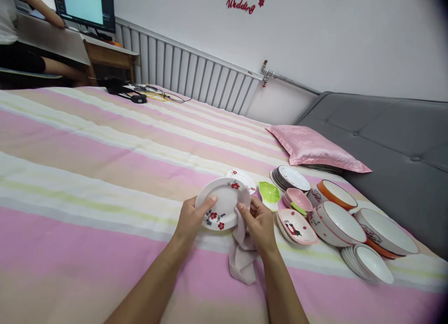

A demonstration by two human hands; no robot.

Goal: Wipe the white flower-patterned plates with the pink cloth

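A white plate with red flowers (224,203) is held tilted above the bed in both hands. My left hand (193,216) grips its left rim, thumb on the upper face. At the right rim, my right hand (258,221) pinches a pale greyish-pink cloth (243,261) against the plate, and the cloth hangs down below. Just behind lies another flowered plate (243,178), partly hidden by the held one. To the right sit a green leaf-shaped dish (269,193) and a square pink-rimmed bowl (297,225) with a cartoon figure.
Stacked plates (294,177), pink bowls (299,199), large bowls (341,221) and small white bowls (373,263) crowd the right. Beyond are a pink pillow (315,146) and grey headboard (381,132). Black gear with cables (126,91) lies at the far left, near a seated person (21,30).
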